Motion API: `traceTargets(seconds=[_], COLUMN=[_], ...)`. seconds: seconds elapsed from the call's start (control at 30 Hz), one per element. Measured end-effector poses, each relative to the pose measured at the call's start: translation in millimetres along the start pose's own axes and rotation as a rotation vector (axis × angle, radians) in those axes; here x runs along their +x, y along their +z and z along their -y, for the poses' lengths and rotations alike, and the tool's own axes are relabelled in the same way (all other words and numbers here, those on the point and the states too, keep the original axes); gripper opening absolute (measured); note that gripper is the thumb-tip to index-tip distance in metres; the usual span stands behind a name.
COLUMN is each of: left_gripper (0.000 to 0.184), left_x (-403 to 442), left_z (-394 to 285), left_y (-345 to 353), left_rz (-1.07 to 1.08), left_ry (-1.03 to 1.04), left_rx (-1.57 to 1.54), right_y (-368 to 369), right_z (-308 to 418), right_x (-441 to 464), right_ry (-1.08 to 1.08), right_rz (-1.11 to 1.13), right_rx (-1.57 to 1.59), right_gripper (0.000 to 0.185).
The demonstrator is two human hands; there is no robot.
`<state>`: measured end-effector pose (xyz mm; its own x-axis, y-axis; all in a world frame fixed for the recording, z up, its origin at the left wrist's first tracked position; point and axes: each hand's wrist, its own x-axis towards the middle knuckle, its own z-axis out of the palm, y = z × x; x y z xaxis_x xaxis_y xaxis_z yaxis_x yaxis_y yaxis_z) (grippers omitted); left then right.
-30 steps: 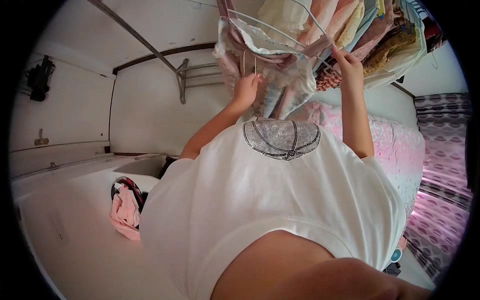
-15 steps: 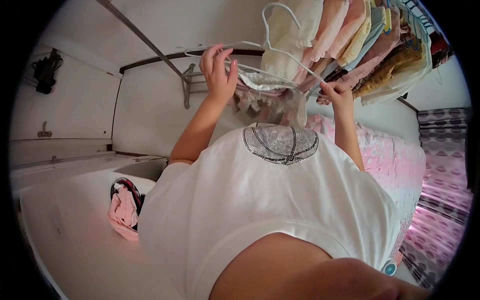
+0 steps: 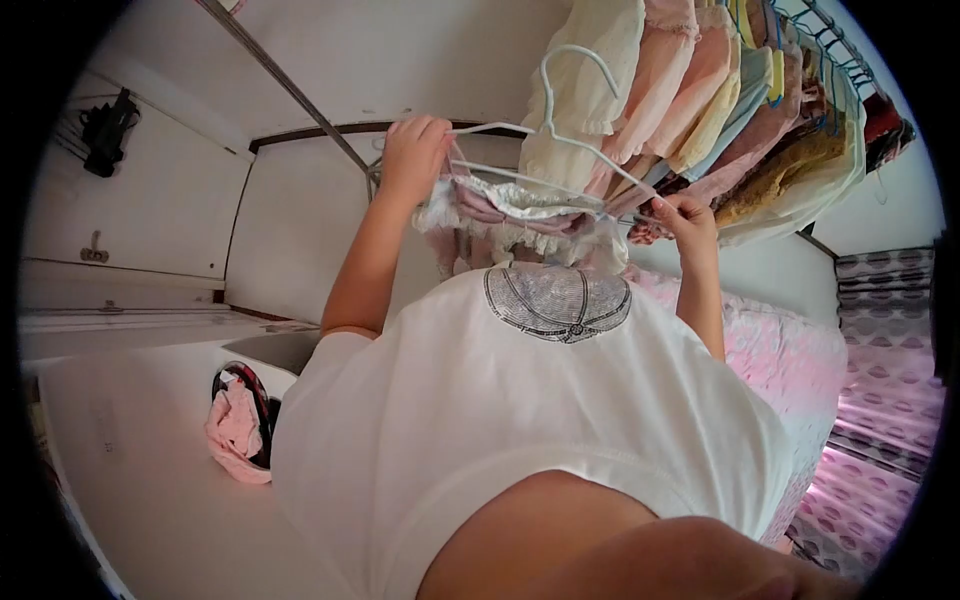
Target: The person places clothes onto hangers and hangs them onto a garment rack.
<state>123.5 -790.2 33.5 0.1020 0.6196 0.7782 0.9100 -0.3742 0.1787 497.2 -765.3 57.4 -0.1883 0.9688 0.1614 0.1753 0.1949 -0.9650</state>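
Note:
A white clothes hanger (image 3: 548, 100) is held up in front of my chest, its hook pointing upward. My left hand (image 3: 414, 158) is closed at the hanger's left end, on a thin strap of a dress. The dress (image 3: 520, 212) is mauve-pink with white ruffled lace, and hangs below the hanger's bottom bar. My right hand (image 3: 686, 220) pinches the right end of the hanger, where the other strap runs over it. The lower part of the dress is hidden behind my shirt.
Several dresses (image 3: 690, 90) hang on a rail at the upper right. A bed with a pink cover (image 3: 785, 345) lies to the right, beside patterned curtains (image 3: 885, 350). At left, a basket (image 3: 262, 385) holds pink cloth (image 3: 235, 420). A metal pole (image 3: 285, 85) crosses the upper left.
My left hand has gone from spread fingers to closed on the strap at the hanger's left end. The dress has spread out leftward along the hanger. My right hand keeps its pinch, slightly lower.

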Motion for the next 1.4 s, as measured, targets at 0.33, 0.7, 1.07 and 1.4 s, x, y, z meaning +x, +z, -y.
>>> traceTargets(seconds=[0.33, 0.7, 1.07, 1.4], left_gripper=[0.012, 0.014, 0.013, 0.014], left_x=[5, 5, -15, 17], left_z=[-6, 69, 148, 170], left_y=[15, 6, -32, -44], left_rz=[0.002, -0.085, -0.154, -0.19], left_ry=[0.02, -0.09, -0.192, -0.125], left_rx=[-0.063, -0.047, 0.017, 0.07], right_y=[-5, 69, 167, 201], right_z=[-22, 49, 36, 23], right_x=[33, 39, 97, 160], right_ry=[0.05, -0.263, -0.498, -0.547], right_rz=[0.15, 0.261, 0.208, 0.151], right_rx=[-0.021, -0.626, -0.657, -0.473], right_gripper=[0.019, 0.041, 0.029, 0.019])
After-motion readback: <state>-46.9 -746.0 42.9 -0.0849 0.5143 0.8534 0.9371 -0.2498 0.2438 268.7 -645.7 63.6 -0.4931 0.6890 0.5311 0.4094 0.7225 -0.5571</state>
